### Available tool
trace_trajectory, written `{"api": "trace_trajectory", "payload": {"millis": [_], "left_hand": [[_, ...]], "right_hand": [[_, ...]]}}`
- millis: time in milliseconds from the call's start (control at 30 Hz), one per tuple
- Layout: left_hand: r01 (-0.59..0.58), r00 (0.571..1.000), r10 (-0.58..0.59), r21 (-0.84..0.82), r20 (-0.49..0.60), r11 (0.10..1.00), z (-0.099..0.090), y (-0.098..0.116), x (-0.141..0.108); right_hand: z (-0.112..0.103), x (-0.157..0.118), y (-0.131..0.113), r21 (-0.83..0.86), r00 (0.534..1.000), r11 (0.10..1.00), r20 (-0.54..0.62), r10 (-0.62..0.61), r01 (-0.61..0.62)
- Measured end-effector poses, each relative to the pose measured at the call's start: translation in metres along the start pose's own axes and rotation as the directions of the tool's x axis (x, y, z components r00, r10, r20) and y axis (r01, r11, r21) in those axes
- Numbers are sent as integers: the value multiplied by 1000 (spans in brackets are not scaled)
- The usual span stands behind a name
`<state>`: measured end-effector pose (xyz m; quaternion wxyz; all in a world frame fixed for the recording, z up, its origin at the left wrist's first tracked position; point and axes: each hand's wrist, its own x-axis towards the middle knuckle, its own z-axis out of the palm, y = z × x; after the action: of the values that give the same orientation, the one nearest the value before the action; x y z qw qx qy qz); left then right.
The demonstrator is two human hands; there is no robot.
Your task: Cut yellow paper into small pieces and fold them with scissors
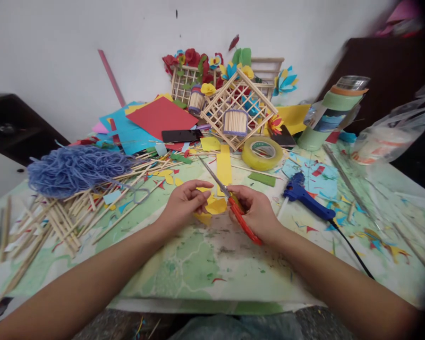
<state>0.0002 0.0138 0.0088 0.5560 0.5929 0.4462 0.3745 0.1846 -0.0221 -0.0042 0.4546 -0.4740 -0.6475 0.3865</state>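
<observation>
My right hand grips red-handled scissors whose blades point up and to the left, away from me. Beside it, my left hand is curled, with its thumb and fingers against a small yellow paper piece; the fingers partly hide how it is held. Just beyond both hands a long yellow paper strip lies on the table, partly behind the scissor blades.
Blue yarn and loose wooden sticks cover the left side. A tape roll, blue glue gun and green bottle stand right. Behind are stick lattices with paper flowers, red paper and a phone.
</observation>
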Motion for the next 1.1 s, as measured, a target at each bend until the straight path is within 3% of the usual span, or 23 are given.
{"api": "trace_trajectory", "payload": {"millis": [100,200,333,433,667,800,967,1033,1100], "left_hand": [[-58,991,64,54,-117,997,-3,0,3],[-141,985,146,59,-93,988,-4,-3,5],[-17,995,33,-170,90,985,2,-7,1],[63,985,-12,-304,170,951,9,-5,-3],[120,983,-53,-398,174,910,15,-4,-4],[143,984,-96,-333,152,932,17,-8,-3],[145,988,-117,-355,98,924,14,-9,1],[140,990,-126,-417,60,898,10,-7,3],[151,987,-157,-481,26,864,6,-5,4]], "right_hand": [[0,2,-3,86,994,994,-80,70,-63],[-1,4,-8,156,976,978,-151,159,-135],[0,5,-10,216,965,963,-169,201,-163],[2,3,-8,219,967,965,-172,186,-147],[5,3,-7,180,977,978,-168,134,-103],[8,2,-5,165,984,983,-144,104,-80],[2,-1,-1,-41,995,999,-99,20,-24],[-6,0,-3,-228,997,974,-76,-24,6],[-14,2,-7,-457,998,888,-23,-64,46]]}}
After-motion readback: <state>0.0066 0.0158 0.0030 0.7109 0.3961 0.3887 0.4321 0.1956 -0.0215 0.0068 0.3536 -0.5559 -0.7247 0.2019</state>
